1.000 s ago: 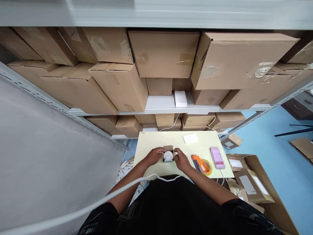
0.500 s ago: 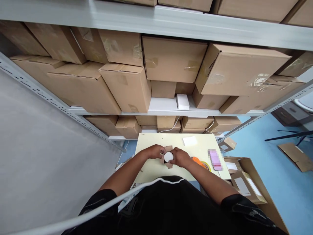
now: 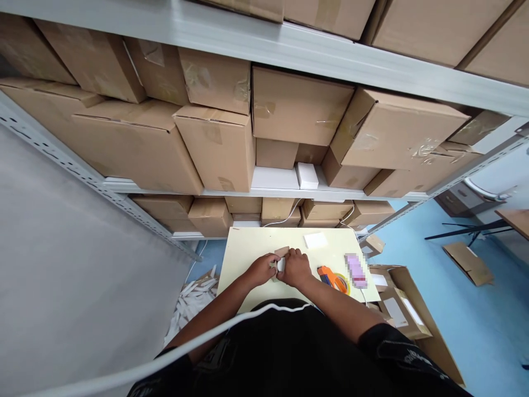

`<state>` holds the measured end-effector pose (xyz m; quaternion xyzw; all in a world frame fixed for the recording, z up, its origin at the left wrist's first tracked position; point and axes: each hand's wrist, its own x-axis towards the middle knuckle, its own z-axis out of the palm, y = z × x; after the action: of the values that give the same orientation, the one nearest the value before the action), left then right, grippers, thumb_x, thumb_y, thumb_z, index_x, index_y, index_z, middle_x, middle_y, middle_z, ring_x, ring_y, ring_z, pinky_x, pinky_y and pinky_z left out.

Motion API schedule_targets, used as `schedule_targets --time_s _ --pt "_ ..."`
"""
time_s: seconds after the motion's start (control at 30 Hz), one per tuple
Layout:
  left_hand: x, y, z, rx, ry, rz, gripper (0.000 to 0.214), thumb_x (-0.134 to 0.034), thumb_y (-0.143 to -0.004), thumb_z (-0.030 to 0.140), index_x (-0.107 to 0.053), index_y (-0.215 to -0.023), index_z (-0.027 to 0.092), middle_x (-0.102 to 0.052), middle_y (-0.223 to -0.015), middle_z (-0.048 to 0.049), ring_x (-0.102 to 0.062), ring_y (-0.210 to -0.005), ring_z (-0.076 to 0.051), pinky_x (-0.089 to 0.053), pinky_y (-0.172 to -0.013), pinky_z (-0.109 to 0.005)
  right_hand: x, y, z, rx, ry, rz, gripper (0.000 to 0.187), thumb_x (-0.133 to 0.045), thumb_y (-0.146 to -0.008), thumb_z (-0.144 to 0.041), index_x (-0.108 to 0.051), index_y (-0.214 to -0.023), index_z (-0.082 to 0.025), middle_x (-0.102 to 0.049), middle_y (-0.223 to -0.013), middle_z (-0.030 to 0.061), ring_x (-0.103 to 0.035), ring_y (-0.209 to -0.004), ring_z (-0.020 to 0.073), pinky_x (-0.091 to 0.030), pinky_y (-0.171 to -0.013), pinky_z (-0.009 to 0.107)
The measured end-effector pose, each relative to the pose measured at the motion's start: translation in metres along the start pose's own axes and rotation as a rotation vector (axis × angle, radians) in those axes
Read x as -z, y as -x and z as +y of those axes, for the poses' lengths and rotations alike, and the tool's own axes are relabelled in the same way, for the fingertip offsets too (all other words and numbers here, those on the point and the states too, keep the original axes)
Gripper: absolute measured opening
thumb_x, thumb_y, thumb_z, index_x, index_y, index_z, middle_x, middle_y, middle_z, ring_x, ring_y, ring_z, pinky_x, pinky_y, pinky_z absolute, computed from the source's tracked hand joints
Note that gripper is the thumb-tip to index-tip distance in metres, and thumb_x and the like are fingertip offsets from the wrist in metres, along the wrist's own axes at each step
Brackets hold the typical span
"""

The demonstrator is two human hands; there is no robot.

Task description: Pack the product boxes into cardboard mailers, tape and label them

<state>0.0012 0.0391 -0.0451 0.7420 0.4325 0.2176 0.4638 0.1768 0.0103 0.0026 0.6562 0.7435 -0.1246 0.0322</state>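
Observation:
On a pale yellow table (image 3: 248,242) both my hands close around a small brown cardboard box (image 3: 281,252) with a round white object (image 3: 281,264) in it. My left hand (image 3: 261,269) grips the box's left side. My right hand (image 3: 294,267) lies over its right side and top, covering most of the white object. One box flap sticks up at the far side.
An orange tape dispenser (image 3: 333,277), a pink item (image 3: 355,270) and a white card (image 3: 316,240) lie on the table's right half. Metal shelving (image 3: 289,41) packed with cardboard boxes rises ahead. An open carton (image 3: 407,314) stands on the blue floor at right; white scraps (image 3: 192,295) lie at left.
My right hand has moved over the top of the box and now hides most of the white object. The camera has tilted upward, showing more of the upper shelf.

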Motion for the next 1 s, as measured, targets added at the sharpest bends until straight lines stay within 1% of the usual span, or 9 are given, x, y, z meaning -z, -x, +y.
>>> schedule_targets --time_s 0.07,0.2,0.3,0.5,0.63,0.73,0.8,0.93,1.0 --pt "-0.003 0.002 0.002 0.008 -0.025 0.017 0.042 -0.059 -0.074 0.012 -0.071 -0.114 0.02 -0.073 -0.119 -0.0076 -0.067 -0.11 -0.025 -0.051 -0.099 -0.035 -0.001 0.006 0.002 0.017 0.006 0.038 0.059 -0.073 -0.076 -0.05 -0.069 -0.12 -0.012 -0.061 -0.126 0.0233 -0.051 -0.115 0.0391 -0.045 -0.092 0.049" --pt "-0.001 0.004 0.009 0.047 -0.088 0.037 0.039 -0.061 -0.074 0.012 -0.069 -0.111 0.021 -0.073 -0.116 -0.006 -0.067 -0.109 -0.025 -0.05 -0.097 -0.035 0.006 0.015 0.004 0.068 0.047 0.129 0.062 -0.072 -0.076 -0.049 -0.068 -0.124 -0.009 -0.05 -0.149 0.0242 -0.05 -0.123 0.0387 -0.047 -0.097 0.048" --pt "0.003 0.001 0.016 0.07 -0.066 0.059 0.036 -0.062 -0.074 0.014 -0.069 -0.109 0.02 -0.073 -0.113 -0.0052 -0.067 -0.105 -0.025 -0.051 -0.093 -0.034 0.022 0.016 0.005 0.077 0.035 0.167 0.06 -0.072 -0.076 -0.047 -0.069 -0.123 -0.008 -0.053 -0.15 0.024 -0.055 -0.12 0.0382 -0.049 -0.097 0.046" --pt "0.007 -0.011 0.022 0.088 -0.135 0.057 0.034 -0.067 -0.072 0.016 -0.073 -0.105 0.02 -0.074 -0.105 -0.0059 -0.068 -0.097 -0.027 -0.051 -0.086 -0.035 0.074 0.016 0.006 0.038 -0.133 0.274 0.056 -0.074 -0.071 -0.041 -0.071 -0.119 -0.012 -0.061 -0.142 0.021 -0.069 -0.103 0.0322 -0.055 -0.089 0.039" --pt "0.013 -0.019 0.023 0.074 -0.063 0.046 0.036 -0.066 -0.07 0.011 -0.074 -0.104 0.019 -0.076 -0.107 -0.0064 -0.07 -0.099 -0.028 -0.052 -0.087 -0.035 0.116 0.018 0.026 0.012 -0.333 0.425 0.048 -0.074 -0.068 -0.04 -0.073 -0.109 -0.016 -0.069 -0.126 0.0161 -0.069 -0.101 0.03 -0.056 -0.089 0.038" --pt "0.02 -0.026 0.024 0.074 0.026 0.09 0.039 -0.07 -0.07 0.012 -0.075 -0.108 0.019 -0.077 -0.11 -0.0076 -0.07 -0.103 -0.029 -0.053 -0.09 -0.038 0.133 0.02 0.058 -0.028 -0.607 0.471 0.034 -0.072 -0.069 -0.039 -0.075 -0.097 -0.02 -0.073 -0.113 0.0111 -0.069 -0.098 0.0279 -0.056 -0.089 0.04" --pt "0.024 -0.027 0.025 0.098 0.032 0.137 0.038 -0.072 -0.069 0.015 -0.076 -0.107 0.018 -0.076 -0.111 -0.0094 -0.069 -0.103 -0.031 -0.054 -0.092 -0.041 0.133 0.021 0.082 -0.111 -0.91 0.461 0.029 -0.071 -0.069 -0.039 -0.076 -0.091 -0.019 -0.075 -0.106 0.0094 -0.069 -0.091 0.0264 -0.058 -0.084 0.039" --pt "0.025 -0.018 0.033 0.069 0.043 0.199 0.038 -0.074 -0.071 0.022 -0.074 -0.109 0.021 -0.067 -0.13 -0.0116 -0.063 -0.121 -0.033 -0.05 -0.106 -0.047 0.109 0.023 0.112 -0.369 -1.637 0.41 0.027 -0.07 -0.069 -0.038 -0.071 -0.088 -0.018 -0.074 -0.088 0.0055 -0.069 -0.081 0.0235 -0.062 -0.066 0.035" --pt "0.024 -0.007 0.044 0.032 0.084 0.241 0.049 -0.076 -0.074 0.027 -0.07 -0.123 0.022 -0.059 -0.143 -0.0124 -0.055 -0.135 -0.034 -0.043 -0.115 -0.05 0.096 0.025 0.114 -0.426 -1.905 0.367 0.027 -0.07 -0.072 -0.037 -0.068 -0.093 -0.02 -0.074 -0.088 0.0035 -0.069 -0.08 0.0218 -0.063 -0.062 0.032"
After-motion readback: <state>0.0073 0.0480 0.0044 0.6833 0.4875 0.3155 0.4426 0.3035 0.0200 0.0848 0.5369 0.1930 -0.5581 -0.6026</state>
